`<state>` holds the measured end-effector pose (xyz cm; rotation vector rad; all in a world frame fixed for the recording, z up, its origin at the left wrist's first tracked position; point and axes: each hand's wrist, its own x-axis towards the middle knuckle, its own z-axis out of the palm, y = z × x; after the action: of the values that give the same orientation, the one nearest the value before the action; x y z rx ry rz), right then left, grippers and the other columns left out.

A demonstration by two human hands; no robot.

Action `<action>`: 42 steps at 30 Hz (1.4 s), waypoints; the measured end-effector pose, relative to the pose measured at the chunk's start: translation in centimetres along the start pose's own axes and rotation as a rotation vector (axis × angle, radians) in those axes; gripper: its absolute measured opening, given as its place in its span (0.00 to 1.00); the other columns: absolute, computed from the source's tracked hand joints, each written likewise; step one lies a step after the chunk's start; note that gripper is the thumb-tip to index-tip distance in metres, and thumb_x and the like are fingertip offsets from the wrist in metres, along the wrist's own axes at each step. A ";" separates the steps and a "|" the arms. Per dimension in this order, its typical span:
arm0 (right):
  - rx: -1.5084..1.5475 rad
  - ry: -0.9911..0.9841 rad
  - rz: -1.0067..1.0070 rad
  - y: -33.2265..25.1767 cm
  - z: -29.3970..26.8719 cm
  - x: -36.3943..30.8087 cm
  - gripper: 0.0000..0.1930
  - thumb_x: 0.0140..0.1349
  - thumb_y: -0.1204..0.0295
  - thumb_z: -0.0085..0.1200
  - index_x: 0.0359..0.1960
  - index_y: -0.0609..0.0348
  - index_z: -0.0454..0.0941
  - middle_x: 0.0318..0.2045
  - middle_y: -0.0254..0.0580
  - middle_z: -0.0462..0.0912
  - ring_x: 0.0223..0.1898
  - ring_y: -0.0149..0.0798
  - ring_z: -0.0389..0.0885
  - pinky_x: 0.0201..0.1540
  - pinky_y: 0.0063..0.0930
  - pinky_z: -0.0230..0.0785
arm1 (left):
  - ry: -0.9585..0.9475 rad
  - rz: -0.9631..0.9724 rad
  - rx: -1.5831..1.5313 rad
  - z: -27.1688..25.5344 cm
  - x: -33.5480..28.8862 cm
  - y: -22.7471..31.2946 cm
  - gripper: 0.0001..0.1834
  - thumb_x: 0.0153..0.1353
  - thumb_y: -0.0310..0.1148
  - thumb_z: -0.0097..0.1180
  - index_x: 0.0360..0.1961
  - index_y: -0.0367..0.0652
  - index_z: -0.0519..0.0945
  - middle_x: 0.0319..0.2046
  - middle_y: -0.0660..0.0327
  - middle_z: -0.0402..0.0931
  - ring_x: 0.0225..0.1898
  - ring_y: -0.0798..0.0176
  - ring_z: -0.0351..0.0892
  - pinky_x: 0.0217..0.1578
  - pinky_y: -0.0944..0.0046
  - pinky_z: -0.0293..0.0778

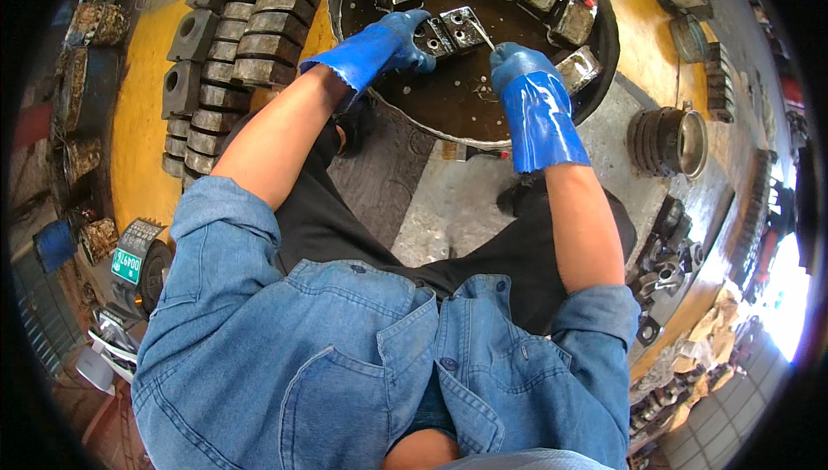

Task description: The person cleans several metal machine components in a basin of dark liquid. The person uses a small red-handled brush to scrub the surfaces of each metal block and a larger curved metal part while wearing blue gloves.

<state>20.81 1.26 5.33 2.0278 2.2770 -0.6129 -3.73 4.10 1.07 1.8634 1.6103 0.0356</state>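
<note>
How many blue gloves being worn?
2: one glove on the left hand, gripping the drilled metal block; the other on the right hand, holding a thin tool. Neither hidden.

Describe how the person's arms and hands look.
The left hand and right hand wear blue gloves with wide cuffs; the right cuff is glossy, the left one's edge jagged. The forearms are bare below rolled-up blue denim sleeves.
</note>
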 end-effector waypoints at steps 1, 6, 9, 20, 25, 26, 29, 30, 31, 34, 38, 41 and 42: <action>0.042 -0.013 -0.007 0.1 0.2 0.1 0.12 0.68 0.62 0.51 0.43 0.51 0.85 0.41 0.57 0.86 0.43 0.61 0.85 0.47 0.47 0.78 | 0.013 0.006 0.018 0.1 0.0 -0.1 0.55 0.45 0.49 0.78 0.74 0.43 0.66 0.63 0.43 0.76 0.64 0.43 0.77 0.64 0.50 0.74; 0.120 -0.061 -0.128 1.7 0.5 0.2 0.11 0.69 0.64 0.53 0.45 0.53 0.84 0.32 0.51 0.87 0.32 0.50 0.85 0.40 0.40 0.78 | 0.028 0.009 0.083 0.8 0.6 -0.4 0.57 0.43 0.50 0.78 0.74 0.42 0.65 0.62 0.42 0.77 0.63 0.42 0.78 0.63 0.51 0.75; 0.184 -0.228 -0.037 1.5 -2.4 0.6 0.12 0.71 0.64 0.52 0.46 0.56 0.84 0.30 0.45 0.87 0.26 0.39 0.84 0.34 0.35 0.77 | 0.001 -0.050 0.048 0.3 0.0 0.3 0.58 0.43 0.49 0.78 0.74 0.41 0.65 0.61 0.43 0.78 0.62 0.42 0.78 0.62 0.51 0.76; 0.268 -0.063 -0.004 1.8 0.9 4.3 0.13 0.73 0.59 0.54 0.46 0.54 0.84 0.28 0.44 0.88 0.25 0.36 0.84 0.33 0.34 0.78 | 0.024 -0.003 0.048 1.3 1.5 -1.2 0.59 0.39 0.53 0.79 0.75 0.50 0.66 0.62 0.47 0.78 0.61 0.42 0.80 0.59 0.50 0.78; 0.178 -0.066 -0.081 1.1 1.2 4.5 0.13 0.71 0.61 0.55 0.46 0.55 0.84 0.31 0.49 0.88 0.30 0.42 0.89 0.38 0.38 0.80 | 0.010 -0.033 0.034 1.2 1.0 -1.4 0.59 0.40 0.52 0.79 0.75 0.50 0.65 0.62 0.47 0.78 0.61 0.44 0.80 0.59 0.50 0.79; 0.174 -0.055 -0.097 0.7 1.3 4.1 0.12 0.71 0.63 0.54 0.46 0.55 0.85 0.33 0.50 0.89 0.32 0.45 0.89 0.40 0.39 0.80 | 0.012 -0.041 0.027 1.2 0.9 -1.9 0.59 0.40 0.52 0.79 0.75 0.50 0.66 0.62 0.47 0.78 0.61 0.45 0.80 0.59 0.50 0.79; 0.016 0.019 -0.118 0.8 2.3 3.8 0.12 0.67 0.66 0.54 0.45 0.55 0.86 0.39 0.56 0.88 0.40 0.55 0.88 0.45 0.46 0.80 | -0.046 -0.050 0.007 0.8 1.3 -0.5 0.58 0.41 0.52 0.79 0.74 0.50 0.66 0.62 0.48 0.78 0.61 0.44 0.80 0.59 0.50 0.79; -0.050 0.044 -0.135 0.1 2.6 3.7 0.12 0.66 0.67 0.54 0.45 0.55 0.86 0.41 0.57 0.87 0.43 0.59 0.88 0.47 0.48 0.80 | -0.016 -0.041 0.024 0.9 1.2 -0.6 0.58 0.41 0.52 0.79 0.74 0.50 0.66 0.63 0.48 0.78 0.61 0.44 0.80 0.59 0.50 0.79; -0.049 0.025 -0.137 -0.2 2.6 3.5 0.12 0.65 0.68 0.55 0.44 0.57 0.87 0.41 0.59 0.87 0.44 0.59 0.87 0.48 0.48 0.80 | 0.014 -0.032 0.041 1.0 1.1 -0.7 0.58 0.41 0.52 0.79 0.74 0.50 0.66 0.63 0.49 0.78 0.61 0.44 0.80 0.59 0.50 0.79; -0.042 -0.039 -0.145 -1.5 1.6 2.7 0.11 0.61 0.70 0.59 0.41 0.61 0.89 0.44 0.62 0.86 0.48 0.62 0.86 0.50 0.49 0.80 | 0.032 -0.026 0.048 0.9 0.8 -0.8 0.58 0.41 0.52 0.79 0.74 0.50 0.66 0.63 0.50 0.78 0.61 0.44 0.79 0.59 0.50 0.79; -0.113 -0.026 -0.192 -2.4 0.1 2.4 0.11 0.60 0.71 0.60 0.40 0.63 0.88 0.43 0.62 0.86 0.48 0.62 0.86 0.51 0.49 0.80 | -0.045 -0.090 0.022 0.0 0.0 -0.4 0.58 0.41 0.52 0.79 0.74 0.50 0.66 0.64 0.49 0.77 0.62 0.44 0.79 0.60 0.51 0.79; -0.027 -0.100 -0.004 -1.7 1.8 3.4 0.13 0.63 0.69 0.55 0.44 0.58 0.88 0.46 0.60 0.86 0.50 0.61 0.85 0.54 0.50 0.79 | -0.009 0.012 0.010 1.1 1.5 -0.9 0.57 0.41 0.51 0.79 0.74 0.51 0.66 0.63 0.49 0.78 0.62 0.45 0.79 0.59 0.51 0.79; -0.039 -0.103 -0.047 -2.0 1.8 3.1 0.13 0.65 0.68 0.52 0.41 0.57 0.88 0.44 0.60 0.86 0.49 0.61 0.85 0.53 0.51 0.78 | -0.004 -0.002 0.022 0.8 1.1 -0.7 0.57 0.41 0.51 0.79 0.74 0.51 0.66 0.62 0.49 0.78 0.62 0.45 0.79 0.59 0.51 0.78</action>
<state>18.04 3.46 3.31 1.8844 2.2656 -0.6545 -3.72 4.68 -0.33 1.8772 1.6165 0.0137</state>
